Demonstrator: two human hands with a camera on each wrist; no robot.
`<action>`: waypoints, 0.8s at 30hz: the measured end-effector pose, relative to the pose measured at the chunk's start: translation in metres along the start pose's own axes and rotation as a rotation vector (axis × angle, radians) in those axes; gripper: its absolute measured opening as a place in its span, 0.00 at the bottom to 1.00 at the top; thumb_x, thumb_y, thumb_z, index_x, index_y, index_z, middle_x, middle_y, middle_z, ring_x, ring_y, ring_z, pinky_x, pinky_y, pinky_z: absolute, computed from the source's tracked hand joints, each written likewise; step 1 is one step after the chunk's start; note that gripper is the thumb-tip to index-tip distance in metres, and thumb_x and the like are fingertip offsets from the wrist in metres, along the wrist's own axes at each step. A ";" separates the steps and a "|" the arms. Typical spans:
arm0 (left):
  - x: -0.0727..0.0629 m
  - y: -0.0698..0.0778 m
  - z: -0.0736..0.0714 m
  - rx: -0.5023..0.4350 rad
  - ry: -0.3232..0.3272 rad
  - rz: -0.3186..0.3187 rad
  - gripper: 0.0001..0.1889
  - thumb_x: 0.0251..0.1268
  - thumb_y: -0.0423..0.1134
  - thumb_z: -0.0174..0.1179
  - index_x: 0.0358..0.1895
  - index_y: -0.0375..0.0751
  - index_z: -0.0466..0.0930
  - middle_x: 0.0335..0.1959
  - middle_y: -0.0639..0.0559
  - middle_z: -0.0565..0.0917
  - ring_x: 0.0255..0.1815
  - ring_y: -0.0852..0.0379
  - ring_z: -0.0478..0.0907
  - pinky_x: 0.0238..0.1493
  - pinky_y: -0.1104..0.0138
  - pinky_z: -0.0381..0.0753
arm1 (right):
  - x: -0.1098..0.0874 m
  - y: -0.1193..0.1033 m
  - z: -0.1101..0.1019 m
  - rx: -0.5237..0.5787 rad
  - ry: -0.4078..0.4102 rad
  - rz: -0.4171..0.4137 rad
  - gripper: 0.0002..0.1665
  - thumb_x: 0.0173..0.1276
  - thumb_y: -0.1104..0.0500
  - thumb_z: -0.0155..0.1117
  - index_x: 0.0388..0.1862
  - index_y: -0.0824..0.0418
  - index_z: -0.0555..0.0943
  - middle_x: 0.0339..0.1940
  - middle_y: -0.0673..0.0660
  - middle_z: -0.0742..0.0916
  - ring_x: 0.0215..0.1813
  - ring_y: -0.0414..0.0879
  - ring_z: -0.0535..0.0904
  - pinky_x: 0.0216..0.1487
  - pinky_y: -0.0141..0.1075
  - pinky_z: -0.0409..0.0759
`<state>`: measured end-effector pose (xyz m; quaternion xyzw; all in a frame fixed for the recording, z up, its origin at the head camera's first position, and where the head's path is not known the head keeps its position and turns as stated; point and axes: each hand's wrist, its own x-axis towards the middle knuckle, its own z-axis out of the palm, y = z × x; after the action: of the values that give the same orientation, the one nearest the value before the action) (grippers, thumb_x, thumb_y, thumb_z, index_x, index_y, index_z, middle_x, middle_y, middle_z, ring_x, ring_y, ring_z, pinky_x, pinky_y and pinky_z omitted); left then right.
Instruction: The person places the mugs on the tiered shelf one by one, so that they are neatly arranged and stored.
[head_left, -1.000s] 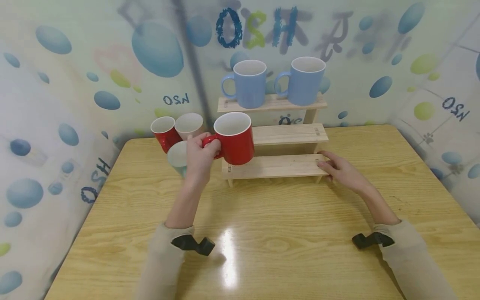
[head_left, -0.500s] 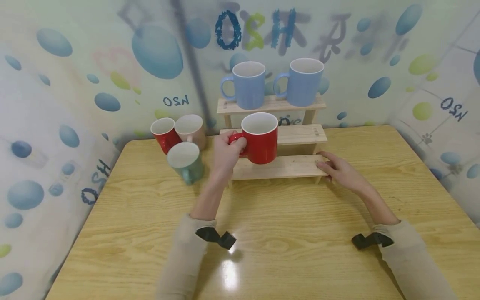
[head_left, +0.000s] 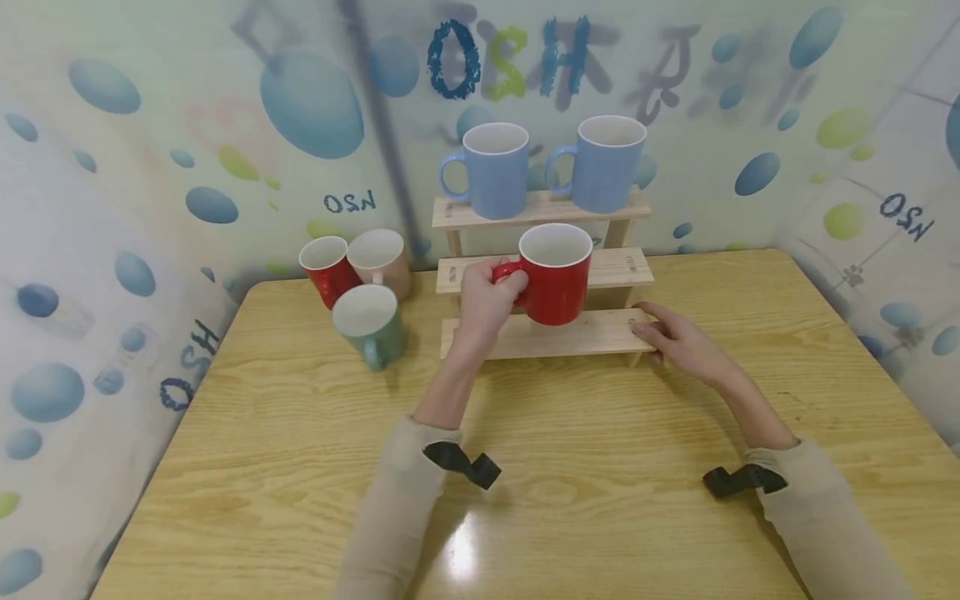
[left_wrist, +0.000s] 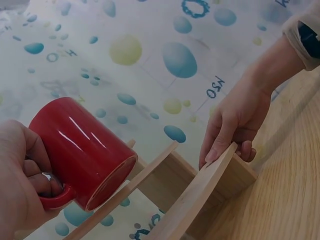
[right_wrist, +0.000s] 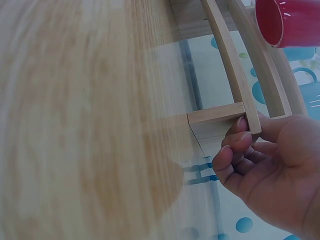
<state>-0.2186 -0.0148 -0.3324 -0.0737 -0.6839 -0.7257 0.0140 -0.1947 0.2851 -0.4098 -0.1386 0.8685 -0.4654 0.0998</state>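
Observation:
My left hand (head_left: 486, 302) grips a red mug (head_left: 557, 287) by its handle and holds it upright in front of the middle tier of a three-tier wooden shelf (head_left: 551, 340). In the left wrist view the mug (left_wrist: 82, 150) has its base above the boards, with fingers curled through the handle. My right hand (head_left: 681, 342) pinches the right end of the lowest board. The right wrist view shows the thumb and fingers of that hand (right_wrist: 272, 172) around the board's end. Two light blue mugs (head_left: 497, 175) stand on the top tier, handles to the left.
Left of the shelf, a second red mug (head_left: 330, 271), a pale pink mug (head_left: 382, 262) and a green mug (head_left: 371, 329) stand close together on the wooden table (head_left: 585, 483). A patterned wall (head_left: 187, 100) runs behind and along both sides.
My left hand has carried the red mug rightward, from the shelf's left end to in front of its middle. The right hand has stayed at the lowest board's end.

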 end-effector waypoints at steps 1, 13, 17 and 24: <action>0.001 -0.001 0.002 0.000 -0.006 0.000 0.12 0.67 0.28 0.56 0.24 0.37 0.72 0.19 0.49 0.73 0.27 0.55 0.74 0.32 0.68 0.81 | 0.000 0.000 0.000 0.000 0.000 0.002 0.35 0.83 0.56 0.47 0.78 0.74 0.53 0.26 0.58 0.76 0.27 0.47 0.74 0.30 0.36 0.73; 0.021 -0.007 0.021 0.034 -0.058 0.034 0.13 0.66 0.29 0.57 0.22 0.38 0.70 0.17 0.50 0.71 0.22 0.57 0.69 0.29 0.65 0.75 | 0.000 -0.003 0.000 0.011 -0.007 -0.003 0.34 0.83 0.57 0.48 0.77 0.74 0.53 0.27 0.57 0.76 0.28 0.47 0.74 0.31 0.37 0.74; 0.030 -0.009 0.028 0.034 -0.095 0.034 0.14 0.66 0.27 0.56 0.21 0.38 0.68 0.15 0.52 0.66 0.20 0.58 0.67 0.30 0.61 0.76 | 0.000 -0.003 0.000 0.012 -0.013 -0.002 0.35 0.83 0.57 0.48 0.77 0.75 0.53 0.27 0.57 0.75 0.28 0.47 0.74 0.31 0.36 0.74; 0.045 -0.009 0.038 0.058 -0.136 -0.008 0.14 0.67 0.29 0.56 0.22 0.39 0.67 0.18 0.51 0.68 0.24 0.56 0.72 0.36 0.58 0.82 | 0.000 -0.003 0.000 0.021 -0.013 -0.010 0.34 0.83 0.57 0.48 0.77 0.75 0.53 0.27 0.56 0.74 0.28 0.47 0.73 0.31 0.36 0.74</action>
<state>-0.2604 0.0270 -0.3336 -0.1195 -0.7043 -0.6990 -0.0334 -0.1940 0.2838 -0.4070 -0.1449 0.8622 -0.4740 0.1047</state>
